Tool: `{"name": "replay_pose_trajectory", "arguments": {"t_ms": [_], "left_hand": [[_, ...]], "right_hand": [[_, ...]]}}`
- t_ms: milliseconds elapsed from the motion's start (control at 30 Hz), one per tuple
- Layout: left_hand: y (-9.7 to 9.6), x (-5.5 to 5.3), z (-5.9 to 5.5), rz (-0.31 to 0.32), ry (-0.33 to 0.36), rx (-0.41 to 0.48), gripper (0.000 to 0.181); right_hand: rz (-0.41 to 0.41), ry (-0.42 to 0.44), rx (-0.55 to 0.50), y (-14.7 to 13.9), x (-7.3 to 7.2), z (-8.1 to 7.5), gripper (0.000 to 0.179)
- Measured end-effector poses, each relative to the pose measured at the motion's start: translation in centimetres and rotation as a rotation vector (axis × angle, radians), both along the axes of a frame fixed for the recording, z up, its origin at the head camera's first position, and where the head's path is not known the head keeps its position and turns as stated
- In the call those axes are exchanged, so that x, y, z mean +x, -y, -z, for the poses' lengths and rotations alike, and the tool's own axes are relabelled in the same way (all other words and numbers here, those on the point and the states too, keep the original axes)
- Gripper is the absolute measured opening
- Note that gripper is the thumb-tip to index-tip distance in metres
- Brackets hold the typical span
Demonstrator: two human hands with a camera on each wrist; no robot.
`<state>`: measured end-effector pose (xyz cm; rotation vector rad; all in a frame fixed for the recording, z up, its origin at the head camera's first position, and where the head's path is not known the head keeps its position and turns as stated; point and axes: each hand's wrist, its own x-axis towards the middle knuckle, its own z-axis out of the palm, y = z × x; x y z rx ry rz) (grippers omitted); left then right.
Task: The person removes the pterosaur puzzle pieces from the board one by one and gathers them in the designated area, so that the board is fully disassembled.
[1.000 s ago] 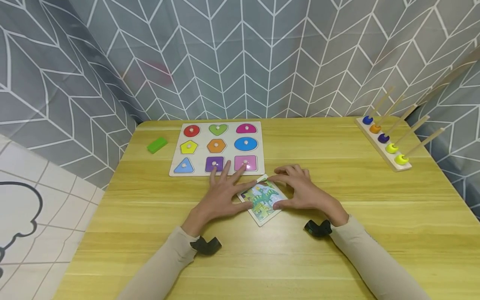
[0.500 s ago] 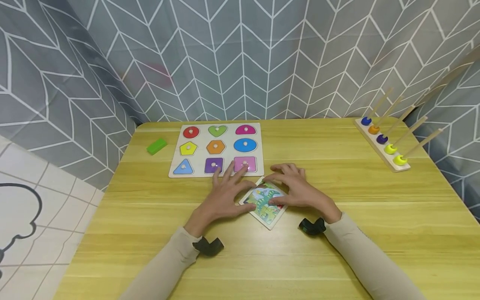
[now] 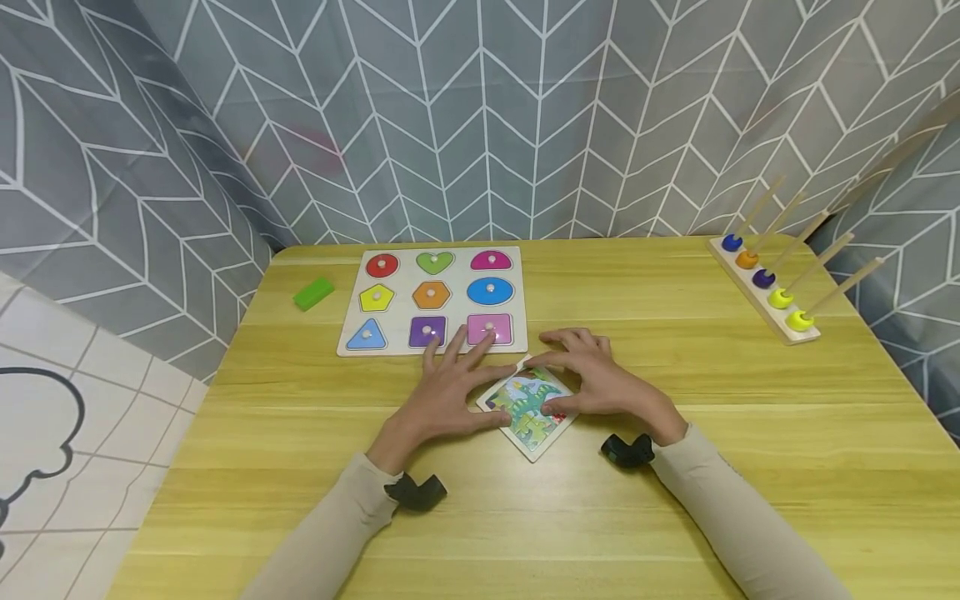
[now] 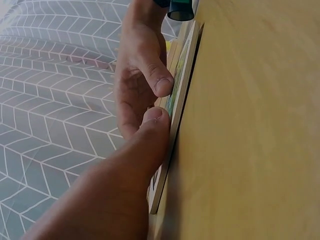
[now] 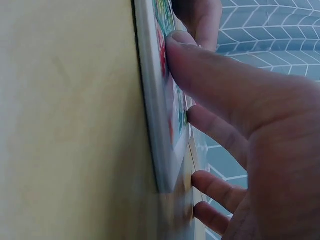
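Observation:
A small square jigsaw puzzle (image 3: 534, 422) with a green dinosaur picture and a pale frame lies on the table, one corner toward me. My left hand (image 3: 442, 404) spreads its fingers at the puzzle's left side; thumb and index finger are at its edge and face. Its other fingertips reach the lower edge of a shape board (image 3: 393, 312). With its thumb on the picture, my right hand (image 3: 600, 379) has its index finger at the far corner. Its other fingers bend loosely above the table. In the right wrist view, that thumb (image 5: 187, 60) rests on the puzzle face.
The shape board carries several coloured knobbed pieces. A green block (image 3: 313, 293) lies left of it. At the right stands a wooden peg rack (image 3: 765, 292) with upright sticks and coloured rings. A patterned curtain (image 3: 480, 125) hangs behind the wooden table (image 3: 525, 533).
Since a second ago the puzzle has turned slightly, its near corner shifting right. My right hand has moved a little left with its thumb farther over the picture. My left hand has barely moved.

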<state>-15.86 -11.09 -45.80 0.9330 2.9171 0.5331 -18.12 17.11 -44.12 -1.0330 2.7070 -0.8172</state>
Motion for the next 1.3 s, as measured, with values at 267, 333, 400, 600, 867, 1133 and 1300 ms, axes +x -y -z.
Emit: {"name": "replay_pose_trajectory", "arguments": {"t_ms": [267, 333, 400, 600, 867, 1133, 1300], "left_hand": [[0.0, -0.1, 0.1, 0.005, -0.016, 0.017, 0.073], [-0.1, -0.1, 0.2, 0.007, -0.018, 0.013, 0.073], [-0.1, -0.1, 0.2, 0.007, -0.015, 0.008, 0.073], [-0.2, -0.2, 0.1, 0.008, -0.015, 0.002, 0.074], [-0.2, -0.2, 0.1, 0.008, -0.011, -0.007, 0.075], [-0.2, -0.1, 0.0, 0.004, -0.009, 0.001, 0.074], [-0.1, 0.0, 0.1, 0.006, -0.007, 0.009, 0.075]], "right_hand": [[0.037, 0.032, -0.046, 0.2, -0.3, 0.4, 0.054], [0.051, 0.035, -0.056, 0.2, -0.3, 0.6, 0.05], [0.059, 0.038, -0.061, 0.4, -0.4, 0.7, 0.048], [0.071, 0.044, -0.055, 0.6, -0.6, 0.7, 0.048], [0.08, 0.048, -0.033, 1.0, -0.8, 0.5, 0.053], [0.093, 0.037, -0.017, 1.4, -1.0, 0.4, 0.058], [0.088, 0.04, -0.016, 1.4, -0.9, 0.3, 0.06]]}}
